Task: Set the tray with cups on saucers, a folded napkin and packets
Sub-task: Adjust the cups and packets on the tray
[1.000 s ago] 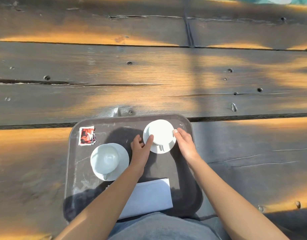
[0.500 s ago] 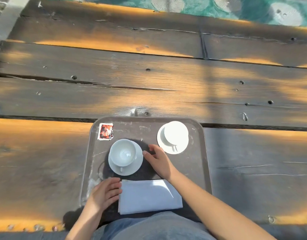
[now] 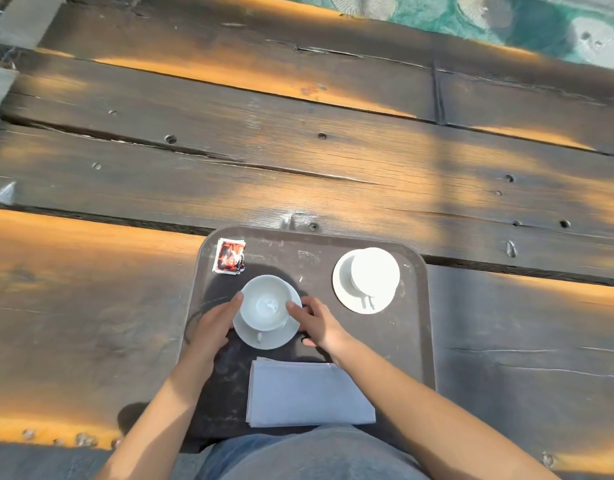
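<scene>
Cup: stood upright on a saucer, left of the tray's middle; handle turned toward the near edge.
Left hand: lay just left of the cup, fingers nearly straight, one fingertip touching the cup's left wall; released, grasping nothing.
Right hand: lay just right of the cup, one fingertip against its right wall, thumb by the saucer's near-right rim; could not be told whether pinching the saucer or only touching it.
Key relation: flanked by both hands, neither nearer; judged a two-handed shift of cup and saucer together, with risk of the cup sliding on the saucer.
Far cup: stood on a far saucer by the far right corner, well apart from both hands; washed out by sun, so upright or inverted could not be told.
Packets: lay overlapped at the far left corner; count unreadable.
Napkin: lay folded at the near edge, long axis along that edge.
Hidden: tray's near edge cut off by the lap; saucer rim covered under the right fingers.
</scene>
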